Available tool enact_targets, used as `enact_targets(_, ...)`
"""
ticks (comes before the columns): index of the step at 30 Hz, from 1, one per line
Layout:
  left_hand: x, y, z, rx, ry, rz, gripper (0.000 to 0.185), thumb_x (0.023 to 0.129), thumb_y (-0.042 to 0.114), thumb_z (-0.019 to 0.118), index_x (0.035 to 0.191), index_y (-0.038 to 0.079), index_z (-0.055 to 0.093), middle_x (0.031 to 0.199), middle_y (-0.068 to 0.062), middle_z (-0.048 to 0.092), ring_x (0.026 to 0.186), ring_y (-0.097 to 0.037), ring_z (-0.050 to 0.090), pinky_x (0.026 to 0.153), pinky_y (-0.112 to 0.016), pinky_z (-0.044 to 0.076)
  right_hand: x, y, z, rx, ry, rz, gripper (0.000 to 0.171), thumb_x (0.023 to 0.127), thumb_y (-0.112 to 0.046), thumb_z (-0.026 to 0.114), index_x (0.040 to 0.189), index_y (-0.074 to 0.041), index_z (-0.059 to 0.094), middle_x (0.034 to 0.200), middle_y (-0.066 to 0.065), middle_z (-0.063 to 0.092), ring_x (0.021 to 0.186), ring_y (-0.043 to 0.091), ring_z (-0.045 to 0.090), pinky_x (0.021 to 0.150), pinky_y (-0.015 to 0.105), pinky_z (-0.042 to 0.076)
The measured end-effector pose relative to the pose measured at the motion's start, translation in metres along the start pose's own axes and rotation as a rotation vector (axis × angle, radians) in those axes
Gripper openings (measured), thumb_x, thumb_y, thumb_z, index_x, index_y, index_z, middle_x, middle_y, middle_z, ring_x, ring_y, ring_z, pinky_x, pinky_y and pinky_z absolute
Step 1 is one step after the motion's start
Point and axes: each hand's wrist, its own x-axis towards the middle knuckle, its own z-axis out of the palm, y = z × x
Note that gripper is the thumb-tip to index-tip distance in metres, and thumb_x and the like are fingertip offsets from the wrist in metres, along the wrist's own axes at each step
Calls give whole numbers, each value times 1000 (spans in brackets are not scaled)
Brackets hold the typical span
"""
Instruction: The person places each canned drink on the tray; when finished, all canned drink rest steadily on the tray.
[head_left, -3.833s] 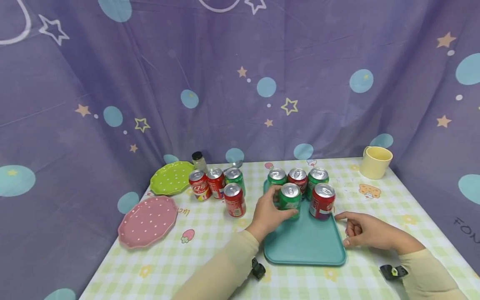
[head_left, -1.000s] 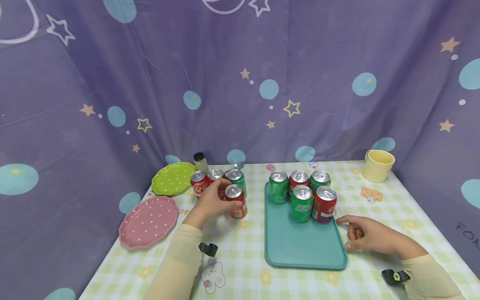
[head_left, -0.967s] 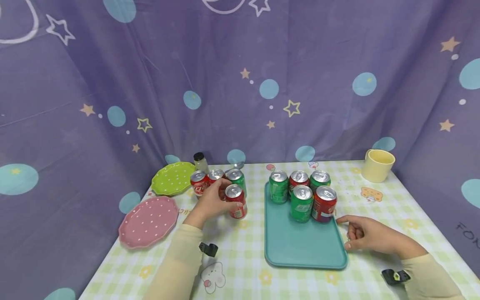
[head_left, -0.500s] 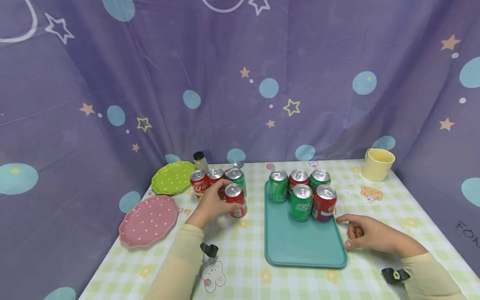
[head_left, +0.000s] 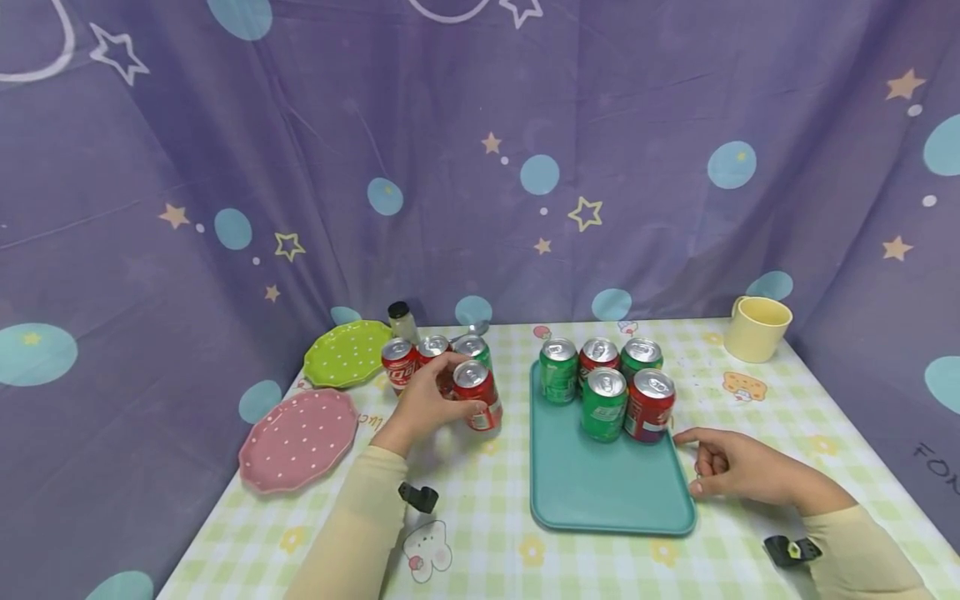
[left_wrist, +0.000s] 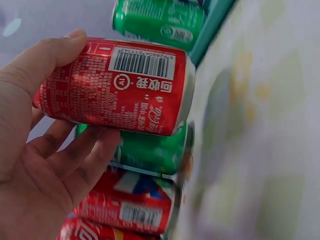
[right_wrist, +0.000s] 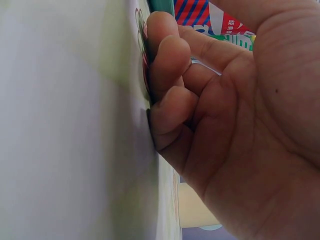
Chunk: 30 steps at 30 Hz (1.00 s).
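The left hand [head_left: 422,406] grips a red can [head_left: 477,395], lifted slightly off the table, just left of the teal tray [head_left: 600,483]. The tray holds five upright cans [head_left: 604,404], three green and two red. The right hand [head_left: 731,468] rests loosely curled, holding nothing, at the tray's right edge

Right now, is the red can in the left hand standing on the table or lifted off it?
Lifted, just barely. The left hand grips the red can, and the wrist view shows a gap under its base.
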Motion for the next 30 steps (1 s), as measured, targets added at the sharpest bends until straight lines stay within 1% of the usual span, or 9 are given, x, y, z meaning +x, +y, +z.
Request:
enact_targets(5,1,13,15,-50,35,46,67,75,20,98,133,21,65,121,0,68,102,-24,67,86,-51,59,-1,0,0,14,-1,1,64,92,-19,83,142,6,51,86,4,60,65,8,52,56,25,46)
enact_targets(8,1,18,28,-60,49,59,66,77,20,97,134,22,64,122,1,67,102,-23,68,85,-48,61,0,0,-1,10,-2,0,65,92,-19,83,142,7,51,86,3,60,65,7,52,56,25,46)
enact_targets(12,1,24,47,-58,18,41,64,79,22,96,133,24,63,122,4,66,104,-18,69,84,-37,62,0,-1,-1,7,-5,-1,67,91,-19,84,142,7,51,86,4,60,65,7,51,55,25,46)
enact_targets(16,1,31,65,-63,-15,20,62,80,24,95,133,22,63,122,4,66,104,-20,69,83,-34,61,1,-1,0,14,-4,-1,67,90,-19,85,142,7,51,86,4,60,65,8,51,55,25,46)
enact_targets(20,2,38,81,-65,-5,5,62,79,23,96,132,21,64,121,3,66,104,-22,68,82,-32,61,1,0,0,23,-5,1,67,90,-18,85,142,7,51,86,4,61,65,8,52,55,25,46)
enact_targets(24,6,45,94,-60,1,4,63,78,23,96,133,21,65,121,3,65,105,-23,68,81,-30,61,1,1,1,22,-5,1,68,90,-19,85,142,7,51,86,4,61,65,8,51,55,25,46)
enact_targets(26,8,48,101,-45,-3,3,64,78,25,96,134,22,64,122,4,65,105,-21,68,80,-30,61,1,0,1,19,-2,-1,68,89,-19,85,142,7,51,85,4,61,65,8,51,55,25,46)
enact_targets(30,11,52,110,19,-2,-1,64,78,29,96,134,26,64,123,8,66,106,-16,68,82,-29,60,0,-1,1,8,1,-5,68,89,-19,86,141,8,51,85,4,61,65,7,52,55,25,46)
